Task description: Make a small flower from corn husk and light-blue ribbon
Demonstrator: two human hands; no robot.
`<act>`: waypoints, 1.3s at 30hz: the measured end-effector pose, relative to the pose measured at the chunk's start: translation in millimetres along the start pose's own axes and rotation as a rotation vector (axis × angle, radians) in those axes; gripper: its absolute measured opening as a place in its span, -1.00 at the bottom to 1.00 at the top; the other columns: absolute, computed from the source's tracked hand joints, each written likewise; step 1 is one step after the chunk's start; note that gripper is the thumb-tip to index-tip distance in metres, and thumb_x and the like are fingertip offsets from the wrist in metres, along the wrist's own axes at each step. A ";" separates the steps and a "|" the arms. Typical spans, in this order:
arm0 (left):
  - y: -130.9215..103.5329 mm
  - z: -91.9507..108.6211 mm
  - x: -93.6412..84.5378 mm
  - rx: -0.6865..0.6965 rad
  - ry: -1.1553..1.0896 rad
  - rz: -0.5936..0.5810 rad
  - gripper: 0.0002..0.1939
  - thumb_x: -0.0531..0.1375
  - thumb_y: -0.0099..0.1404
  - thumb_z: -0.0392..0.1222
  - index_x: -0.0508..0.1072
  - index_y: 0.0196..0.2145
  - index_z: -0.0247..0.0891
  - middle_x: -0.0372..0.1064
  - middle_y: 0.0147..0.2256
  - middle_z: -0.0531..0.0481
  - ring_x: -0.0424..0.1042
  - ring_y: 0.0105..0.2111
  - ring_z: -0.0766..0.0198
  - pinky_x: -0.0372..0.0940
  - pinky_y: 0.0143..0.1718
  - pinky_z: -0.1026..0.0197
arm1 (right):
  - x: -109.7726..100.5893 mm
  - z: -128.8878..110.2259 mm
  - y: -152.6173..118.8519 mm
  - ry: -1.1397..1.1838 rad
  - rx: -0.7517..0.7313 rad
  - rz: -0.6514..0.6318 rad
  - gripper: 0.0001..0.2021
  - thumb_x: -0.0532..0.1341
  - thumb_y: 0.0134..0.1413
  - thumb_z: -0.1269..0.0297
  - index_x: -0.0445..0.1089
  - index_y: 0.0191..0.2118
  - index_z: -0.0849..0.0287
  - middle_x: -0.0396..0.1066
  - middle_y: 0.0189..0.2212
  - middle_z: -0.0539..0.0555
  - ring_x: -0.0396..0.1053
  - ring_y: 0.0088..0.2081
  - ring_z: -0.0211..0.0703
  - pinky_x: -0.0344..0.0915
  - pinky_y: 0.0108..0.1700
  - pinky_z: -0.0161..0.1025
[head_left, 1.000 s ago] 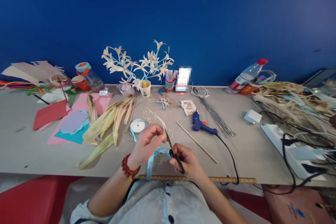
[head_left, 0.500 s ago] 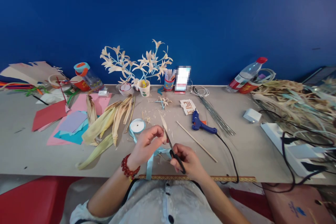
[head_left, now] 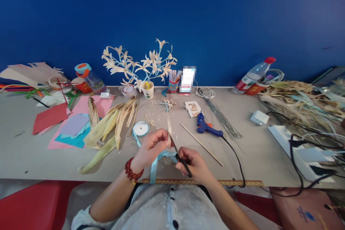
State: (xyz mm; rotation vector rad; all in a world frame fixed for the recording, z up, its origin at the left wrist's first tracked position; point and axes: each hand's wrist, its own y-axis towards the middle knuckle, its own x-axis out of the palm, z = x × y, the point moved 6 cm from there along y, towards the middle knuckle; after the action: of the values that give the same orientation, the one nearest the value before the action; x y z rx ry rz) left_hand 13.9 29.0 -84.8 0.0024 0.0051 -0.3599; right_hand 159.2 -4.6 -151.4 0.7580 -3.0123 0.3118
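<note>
My left hand [head_left: 154,147] pinches a narrow pale husk strip [head_left: 169,125] that points away from me. In my right hand [head_left: 192,162] are black-handled scissors [head_left: 183,164], their blades slanting up and left beside the strip, close to my left fingertips. Light blue ribbon [head_left: 153,170] hangs over the table edge below my left hand, and its spool [head_left: 141,128] lies just beyond. A small husk flower [head_left: 169,105] rests on the table past the strip, among pale scraps.
Husks [head_left: 107,125] and coloured paper [head_left: 74,125] lie left. To the right are a stick [head_left: 202,145], a blue glue gun [head_left: 207,128], wires [head_left: 224,119] and a power strip [head_left: 296,152]. Potted husk flowers [head_left: 148,90] and a phone [head_left: 187,81] stand at the back.
The scissors have shifted very slightly right and their blades look closer together. My left hand has hardly moved and still pinches the strip.
</note>
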 end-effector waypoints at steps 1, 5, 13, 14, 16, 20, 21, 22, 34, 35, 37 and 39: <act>0.6 -1.0 0.3 -0.003 -0.004 -0.002 -0.87 0.10 0.27 -0.19 0.29 -0.43 -0.25 0.36 -0.42 -0.01 0.33 -0.38 0.27 0.21 -0.30 0.22 | -0.5 -0.1 0.2 -0.005 -0.001 0.005 -0.48 0.32 -0.14 -0.20 0.09 -0.50 0.12 0.14 -0.71 -0.16 0.07 -0.67 -0.38 -0.07 -0.62 -0.41; 4.0 -4.9 0.9 -0.015 -0.021 0.003 -0.85 0.10 0.26 -0.17 0.29 -0.45 -0.25 0.35 -0.44 0.00 0.33 -0.38 0.26 0.22 -0.30 0.22 | -1.9 1.5 1.2 -0.012 0.013 0.030 -0.48 0.33 -0.15 -0.19 0.08 -0.52 0.11 0.12 -0.73 -0.17 0.06 -0.68 -0.38 -0.07 -0.63 -0.41; 10.9 -17.1 -0.8 -0.032 -0.036 0.015 -0.83 0.11 0.27 -0.16 0.32 -0.44 -0.27 0.38 -0.42 -0.01 0.35 -0.36 0.27 0.24 -0.25 0.20 | -8.8 15.6 6.9 0.084 0.076 0.087 -0.49 0.32 -0.11 -0.16 0.07 -0.52 0.10 0.14 -0.75 -0.18 0.06 -0.70 -0.38 -0.02 -0.61 -0.39; 11.2 -19.8 -1.1 -0.049 -0.050 0.020 -0.83 0.12 0.26 -0.15 0.31 -0.44 -0.27 0.38 -0.42 -0.01 0.36 -0.36 0.27 0.25 -0.24 0.20 | -10.8 13.9 8.4 0.096 0.068 0.106 -0.50 0.33 -0.12 -0.15 0.08 -0.51 0.11 0.16 -0.74 -0.17 0.09 -0.69 -0.37 0.00 -0.59 -0.39; 11.1 -25.3 0.2 -0.090 -0.078 0.006 -0.83 0.15 0.25 -0.13 0.31 -0.42 -0.27 0.38 -0.42 0.00 0.37 -0.37 0.28 0.27 -0.25 0.20 | -16.2 4.5 12.4 0.118 0.011 0.174 -0.53 0.37 -0.15 -0.09 0.13 -0.47 0.12 0.24 -0.65 -0.13 0.19 -0.61 -0.33 0.09 -0.54 -0.37; 10.1 -32.3 5.3 -0.133 -0.087 -0.054 -0.84 0.16 0.25 -0.14 0.30 -0.40 -0.27 0.33 -0.46 0.05 0.36 -0.44 0.32 0.25 -0.35 0.25 | -20.5 -24.9 23.9 0.166 -0.153 0.261 -0.66 0.40 -0.11 0.12 0.25 -0.34 0.14 0.39 -0.40 -0.01 0.32 -0.42 -0.25 0.24 -0.37 -0.32; 9.9 -33.1 6.1 -0.130 -0.072 -0.065 -0.86 0.16 0.25 -0.16 0.30 -0.39 -0.27 0.31 -0.47 0.07 0.34 -0.46 0.33 0.24 -0.38 0.27 | -19.7 -30.2 27.4 0.192 -0.172 0.258 -0.68 0.39 -0.10 0.17 0.25 -0.32 0.14 0.40 -0.38 0.00 0.33 -0.40 -0.25 0.26 -0.36 -0.32; 9.8 -33.6 6.7 -0.124 -0.052 -0.075 -0.87 0.16 0.24 -0.18 0.30 -0.39 -0.27 0.29 -0.48 0.08 0.32 -0.47 0.35 0.22 -0.40 0.28 | -18.7 -34.1 30.7 0.214 -0.183 0.250 -0.68 0.40 -0.12 0.21 0.25 -0.31 0.13 0.40 -0.38 0.00 0.33 -0.40 -0.25 0.26 -0.36 -0.32; 6.3 -28.8 -0.4 -0.045 -0.135 0.055 -0.84 0.21 0.25 -0.22 0.36 -0.21 -0.26 0.34 -0.33 0.03 0.35 -0.32 0.32 0.25 -0.25 0.28 | -13.8 -30.4 29.7 0.282 -0.210 0.255 -0.70 0.37 -0.15 0.35 0.23 -0.32 0.11 0.38 -0.44 -0.07 0.28 -0.45 -0.29 0.19 -0.42 -0.34; 5.1 -30.0 1.6 -0.052 -0.195 0.068 -0.82 0.22 0.25 -0.20 0.36 -0.19 -0.25 0.35 -0.32 0.02 0.36 -0.30 0.31 0.26 -0.23 0.26 | -13.8 -31.2 28.2 0.298 -0.231 0.276 -0.71 0.37 -0.13 0.33 0.25 -0.31 0.10 0.39 -0.43 -0.07 0.29 -0.45 -0.29 0.19 -0.41 -0.34; 2.8 -33.7 6.1 -0.074 -0.296 0.095 -0.83 0.22 0.25 -0.18 0.37 -0.21 -0.25 0.37 -0.32 0.01 0.39 -0.31 0.30 0.28 -0.21 0.23 | -13.5 -32.7 26.1 0.317 -0.268 0.313 -0.71 0.39 -0.13 0.32 0.26 -0.30 0.09 0.39 -0.42 -0.07 0.30 -0.44 -0.28 0.20 -0.40 -0.33; 1.3 -35.9 8.1 -0.067 -0.325 0.145 -0.87 0.22 0.25 -0.16 0.40 -0.28 -0.27 0.37 -0.33 0.01 0.38 -0.32 0.30 0.28 -0.22 0.24 | -12.3 -33.5 25.6 0.324 -0.291 0.329 -0.69 0.40 -0.14 0.28 0.27 -0.29 0.08 0.39 -0.41 -0.07 0.30 -0.43 -0.27 0.21 -0.39 -0.32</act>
State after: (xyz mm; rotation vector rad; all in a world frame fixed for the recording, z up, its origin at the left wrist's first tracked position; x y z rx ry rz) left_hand 21.8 27.5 -120.7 -0.1216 -0.3027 -0.2118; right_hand 157.0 29.8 -124.2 0.1691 -2.7697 -0.0051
